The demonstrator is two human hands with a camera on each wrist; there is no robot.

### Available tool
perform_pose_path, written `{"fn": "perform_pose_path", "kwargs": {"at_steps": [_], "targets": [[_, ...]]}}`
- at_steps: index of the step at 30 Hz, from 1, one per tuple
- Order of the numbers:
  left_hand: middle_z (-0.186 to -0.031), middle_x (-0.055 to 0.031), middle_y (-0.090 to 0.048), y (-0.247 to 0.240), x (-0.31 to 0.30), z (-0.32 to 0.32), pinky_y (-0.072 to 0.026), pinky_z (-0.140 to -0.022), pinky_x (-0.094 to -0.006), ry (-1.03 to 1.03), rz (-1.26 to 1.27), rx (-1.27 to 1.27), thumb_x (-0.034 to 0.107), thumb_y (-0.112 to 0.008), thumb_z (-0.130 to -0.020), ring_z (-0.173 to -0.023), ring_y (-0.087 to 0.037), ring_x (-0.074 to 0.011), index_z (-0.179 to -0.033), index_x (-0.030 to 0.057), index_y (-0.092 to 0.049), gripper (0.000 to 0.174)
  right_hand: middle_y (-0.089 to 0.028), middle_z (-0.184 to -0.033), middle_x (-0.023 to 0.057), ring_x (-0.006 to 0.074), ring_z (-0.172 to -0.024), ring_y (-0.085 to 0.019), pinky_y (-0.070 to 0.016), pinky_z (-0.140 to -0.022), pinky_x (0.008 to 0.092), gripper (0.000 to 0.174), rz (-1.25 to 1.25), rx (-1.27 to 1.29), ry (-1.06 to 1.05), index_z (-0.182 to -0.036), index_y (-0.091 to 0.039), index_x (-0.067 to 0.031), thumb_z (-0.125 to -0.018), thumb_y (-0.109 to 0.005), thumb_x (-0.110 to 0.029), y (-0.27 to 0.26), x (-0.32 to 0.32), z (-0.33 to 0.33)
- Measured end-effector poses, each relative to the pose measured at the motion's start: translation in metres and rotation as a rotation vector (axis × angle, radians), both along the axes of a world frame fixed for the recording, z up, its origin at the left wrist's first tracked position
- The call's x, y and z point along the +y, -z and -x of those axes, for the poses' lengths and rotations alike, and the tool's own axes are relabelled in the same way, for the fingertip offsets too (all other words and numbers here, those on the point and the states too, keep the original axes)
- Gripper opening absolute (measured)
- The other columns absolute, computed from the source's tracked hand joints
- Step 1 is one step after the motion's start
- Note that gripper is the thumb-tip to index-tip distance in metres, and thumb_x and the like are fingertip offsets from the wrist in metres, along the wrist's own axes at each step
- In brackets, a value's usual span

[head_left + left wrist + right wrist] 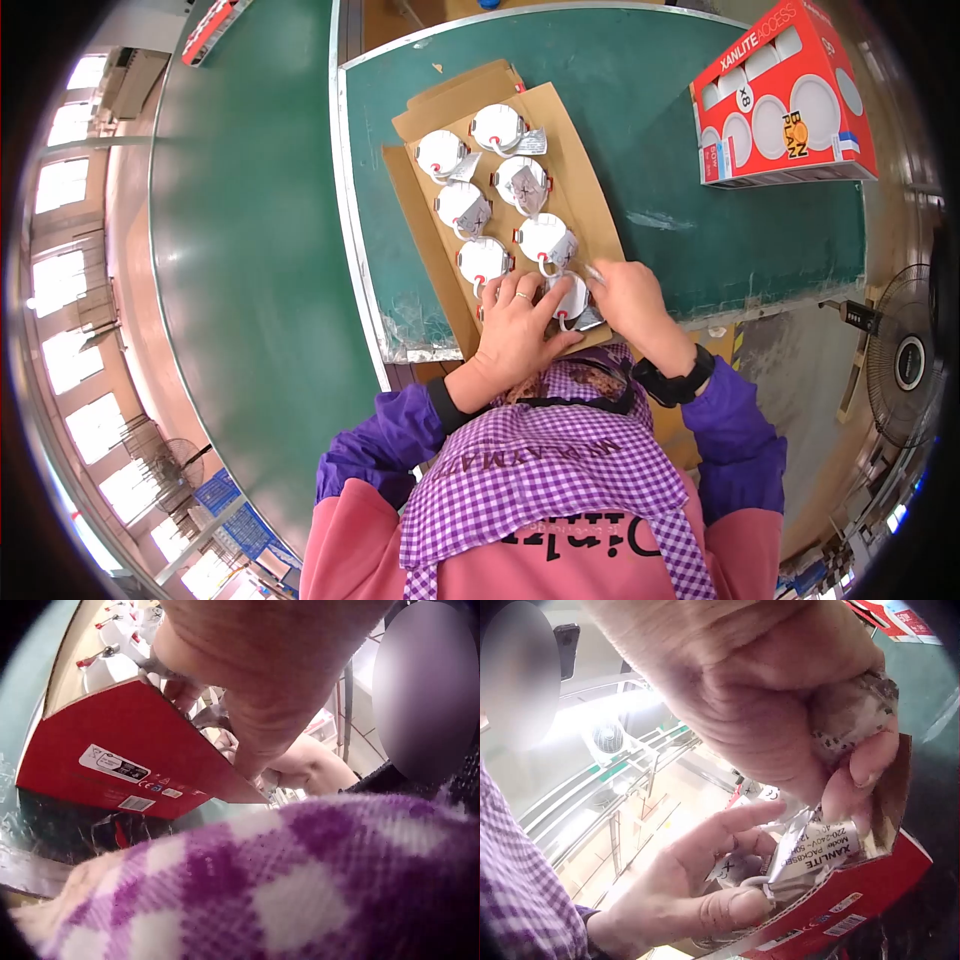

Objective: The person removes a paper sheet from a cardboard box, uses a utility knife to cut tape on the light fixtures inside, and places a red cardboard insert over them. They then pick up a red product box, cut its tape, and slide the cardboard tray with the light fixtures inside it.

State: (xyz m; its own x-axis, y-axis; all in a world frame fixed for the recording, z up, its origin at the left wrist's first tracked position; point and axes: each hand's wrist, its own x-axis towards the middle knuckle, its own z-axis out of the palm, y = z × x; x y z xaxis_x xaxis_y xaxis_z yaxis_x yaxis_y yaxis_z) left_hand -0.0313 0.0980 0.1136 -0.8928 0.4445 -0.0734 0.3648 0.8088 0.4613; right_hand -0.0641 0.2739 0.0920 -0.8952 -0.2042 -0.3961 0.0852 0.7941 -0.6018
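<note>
An opened carton [592, 180] holds two columns of white round lamp fittings [545, 238] with silver labels and red clips. Over the carton's near end, my left hand [515, 335] rests with fingers spread on the nearest fittings. In the right wrist view its thumb lies by a silver label [817, 855] printed XANLITE. My right hand [632, 298] is at the carton's near right corner, fingers curled round a crumpled greyish piece with dark specks [855, 712]. Its fingertips are right at the silver label. The carton's red printed outside [127, 750] shows in the left wrist view.
On the green table [650, 90], a red XANLITE box [750, 168] stands at the back right. Another red box [207, 35] lies far left on a second green table [250, 250]. A fan [908, 362] stands on the right, beyond the table edge.
</note>
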Motion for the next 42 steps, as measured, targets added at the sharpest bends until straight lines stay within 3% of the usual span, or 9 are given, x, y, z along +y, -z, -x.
{"fn": "perform_pose_path", "kwargs": {"at_steps": [6, 10, 16, 22, 29, 35, 38, 40, 42], "targets": [[-0.110, -0.0104, -0.049, 0.006, 0.006, 0.004, -0.0284, -0.093, -0.0453, 0.004, 0.031, -0.028, 0.039, -0.076, -0.062, -0.107, -0.043, -0.0313, -0.120, 0.0130, -0.056, 0.067, -0.055, -0.075, 0.0156, 0.0365, -0.072, -0.056, -0.0448, -0.061, 0.0462, 0.009, 0.150, 0.338, 0.041, -0.077, -0.047, -0.0026, -0.075, -0.055, -0.006, 0.017, 0.001, -0.024], [-0.108, -0.0107, -0.049, 0.008, 0.009, 0.007, -0.0286, -0.093, -0.0453, 0.005, 0.024, 0.013, 0.040, -0.076, -0.062, -0.105, -0.044, -0.0316, -0.119, 0.0128, -0.057, 0.066, -0.051, -0.070, 0.0104, 0.0266, -0.066, -0.056, -0.0451, -0.054, 0.0360, 0.008, 0.092, 0.555, -0.087, -0.076, -0.046, -0.0050, -0.073, -0.054, -0.007, 0.026, 0.007, -0.033], [-0.107, -0.0106, -0.049, 0.014, 0.011, 0.003, -0.0284, -0.092, -0.0464, -0.021, 0.013, 0.054, 0.040, -0.078, -0.058, -0.104, -0.045, -0.0312, -0.119, 0.0130, -0.057, 0.070, -0.049, -0.066, 0.0068, 0.0212, -0.060, -0.054, -0.0442, -0.052, 0.0323, 0.011, 0.113, 0.655, -0.178, -0.082, -0.053, -0.0026, -0.071, -0.056, -0.006, 0.022, 0.013, -0.035], [-0.111, -0.0101, -0.049, 0.012, 0.011, 0.000, -0.0278, -0.095, -0.0459, -0.043, 0.004, 0.016, 0.031, -0.078, -0.056, -0.109, -0.046, -0.0288, -0.120, 0.0127, -0.056, 0.070, -0.050, -0.065, 0.0067, 0.0208, -0.058, -0.054, -0.0437, -0.052, 0.0306, 0.018, 0.078, 0.678, -0.217, -0.088, -0.059, 0.0005, -0.071, -0.058, -0.005, 0.026, 0.015, -0.040], [-0.112, -0.0116, -0.048, 0.008, 0.009, 0.004, -0.0267, -0.096, -0.0470, -0.031, -0.019, -0.016, 0.038, -0.076, -0.062, -0.110, -0.044, -0.0303, -0.120, 0.0122, -0.055, 0.067, -0.053, -0.069, 0.0082, 0.0230, -0.063, -0.056, -0.0454, -0.055, 0.0328, 0.021, 0.112, 0.635, -0.193, -0.089, -0.060, 0.0008, -0.069, -0.059, -0.004, 0.023, 0.015, -0.036], [-0.118, -0.0136, -0.047, -0.010, -0.009, 0.001, -0.0265, -0.097, -0.0476, 0.033, -0.072, -0.022, 0.037, -0.075, -0.066, -0.116, -0.041, -0.0325, -0.118, 0.0110, -0.056, 0.062, -0.062, -0.084, 0.0100, 0.0250, -0.071, -0.059, -0.0480, -0.060, 0.0327, 0.025, 0.160, 0.629, -0.033, -0.094, -0.061, -0.0012, -0.069, -0.058, -0.002, 0.001, 0.023, -0.033], [-0.119, -0.0136, -0.047, -0.016, -0.028, -0.004, -0.0284, -0.096, -0.0477, -0.005, -0.182, 0.042, 0.029, -0.073, -0.070, -0.117, -0.041, -0.0322, -0.114, 0.0092, -0.058, 0.052, -0.063, -0.084, 0.0102, 0.0212, -0.066, -0.059, -0.0472, -0.058, 0.0300, 0.017, 0.241, 0.722, 0.164, -0.094, -0.061, -0.0010, -0.077, -0.057, -0.003, 0.001, 0.036, -0.029], [-0.119, -0.0134, -0.048, -0.016, -0.041, -0.007, -0.0298, -0.096, -0.0474, -0.061, -0.228, 0.075, 0.023, -0.072, -0.072, -0.116, -0.042, -0.0316, -0.112, 0.0080, -0.059, 0.045, -0.063, -0.078, 0.0092, 0.0152, -0.059, -0.058, -0.0456, -0.054, 0.0276, 0.013, 0.399, 0.236, 0.533, -0.093, -0.062, -0.0002, -0.085, -0.056, -0.010, 0.003, 0.044, -0.023], [-0.112, -0.0127, -0.051, -0.003, -0.055, -0.007, -0.0324, -0.092, -0.0433, -0.290, -0.231, 0.178, 0.012, -0.066, -0.075, -0.108, -0.046, -0.0298, -0.105, 0.0070, -0.059, 0.030, -0.062, -0.072, 0.0067, 0.0098, -0.052, -0.054, -0.0428, -0.050, 0.0252, 0.019, 0.485, 0.132, 0.591, -0.092, -0.061, 0.0020, -0.089, -0.056, -0.016, 0.012, 0.051, -0.016]]}}
